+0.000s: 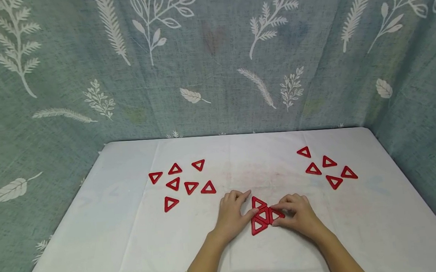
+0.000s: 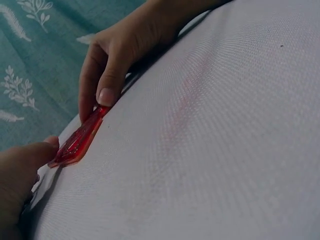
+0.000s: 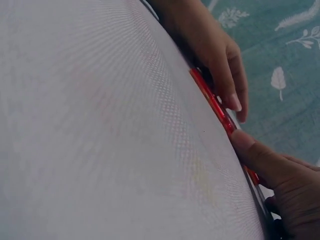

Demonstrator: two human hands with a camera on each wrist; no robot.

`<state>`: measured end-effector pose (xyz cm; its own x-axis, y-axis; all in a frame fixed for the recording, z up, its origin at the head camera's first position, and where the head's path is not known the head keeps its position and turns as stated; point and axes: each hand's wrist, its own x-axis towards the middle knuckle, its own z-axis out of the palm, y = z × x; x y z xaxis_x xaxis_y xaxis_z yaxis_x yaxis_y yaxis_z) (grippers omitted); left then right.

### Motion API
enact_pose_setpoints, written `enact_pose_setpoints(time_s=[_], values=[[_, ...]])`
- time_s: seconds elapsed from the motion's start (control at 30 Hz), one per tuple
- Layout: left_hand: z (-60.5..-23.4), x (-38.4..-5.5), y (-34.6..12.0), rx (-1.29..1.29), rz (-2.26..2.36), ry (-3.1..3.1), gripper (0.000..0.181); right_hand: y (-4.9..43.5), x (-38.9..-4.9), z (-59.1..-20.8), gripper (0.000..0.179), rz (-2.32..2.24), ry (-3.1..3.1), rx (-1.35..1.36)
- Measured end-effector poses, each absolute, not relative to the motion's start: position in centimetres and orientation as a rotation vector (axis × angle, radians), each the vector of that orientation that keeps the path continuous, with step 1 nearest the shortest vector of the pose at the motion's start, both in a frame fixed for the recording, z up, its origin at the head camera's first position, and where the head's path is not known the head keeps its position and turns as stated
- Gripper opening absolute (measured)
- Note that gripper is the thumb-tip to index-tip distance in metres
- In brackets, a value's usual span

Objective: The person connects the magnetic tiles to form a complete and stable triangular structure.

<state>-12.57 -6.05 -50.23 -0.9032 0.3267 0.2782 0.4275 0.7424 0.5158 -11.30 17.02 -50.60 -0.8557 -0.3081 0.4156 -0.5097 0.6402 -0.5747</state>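
Several red hollow triangles lie joined edge to edge near the front middle of the white table. They include an upper triangle point(image 1: 254, 204), a lower triangle point(image 1: 253, 227) and a middle one between them. My left hand point(image 1: 229, 215) is at the left of this group, its thumb touching the middle triangle and its other fingers apart from the pieces. On the right side, my right hand point(image 1: 301, 215) pinches the right-hand triangle point(image 1: 271, 216) between thumb and forefinger, against the group. In the left wrist view the joined red pieces point(image 2: 82, 140) lie flat between both hands.
Several loose red triangles point(image 1: 208, 192) are scattered at the left back of the table point(image 1: 135, 251). More loose triangles point(image 1: 334, 186) lie at the right back. A green leaf-patterned cloth point(image 1: 216, 106) hangs behind the table and along both sides.
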Motion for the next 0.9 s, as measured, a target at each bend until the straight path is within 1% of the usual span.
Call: enact_pose_setpoints(time_s=[0.13, 0.27, 0.53, 0.77, 0.9], values=[[-50.60, -12.63, -6.16, -0.691, -0.794, -2.733, 0.051, 17.13, -11.33, -50.73, 0.039, 1.037, -2.575, 0.687], [-50.81, -12.67, -6.20, -0.708, -0.771, -2.696, 0.048, 17.16, -11.35, -50.71, 0.039, 1.048, -2.564, 0.708], [-50.14, -12.42, -6.06, -0.637, -0.831, -2.758, 0.047, 17.22, -11.33, -50.69, 0.040, 1.066, -2.559, 0.711], [-50.06, -12.55, -5.96, -0.549, -0.926, -2.811, 0.049, 17.16, -11.28, -50.76, 0.037, 1.081, -2.562, 0.639], [-50.04, -12.55, -5.94, -0.501, -0.985, -2.801, 0.050, 16.98, -11.31, -50.76, 0.040, 1.002, -2.543, 0.594]])
